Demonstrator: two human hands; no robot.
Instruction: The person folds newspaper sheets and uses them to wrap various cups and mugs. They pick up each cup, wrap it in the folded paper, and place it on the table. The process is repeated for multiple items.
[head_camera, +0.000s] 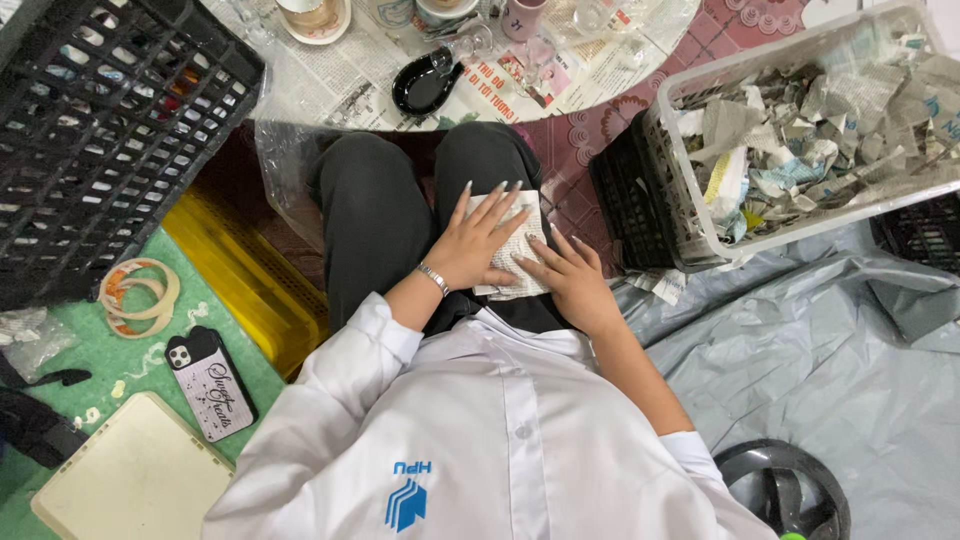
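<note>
head cam | steep downward view | close over lap (440, 230) | single view

Matt printed paper sheet (510, 250), black plastic crate (100, 130), glossy grey plastic sheeting (800, 340)

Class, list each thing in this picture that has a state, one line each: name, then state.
Left hand: flat on the newspaper piece.
Right hand: flat on the same piece.
Newspaper piece: pressed on the lap.
White crate: full of crumpled newspaper.
Phone: lying face down.
Tape rolls: lying flat.
</note>
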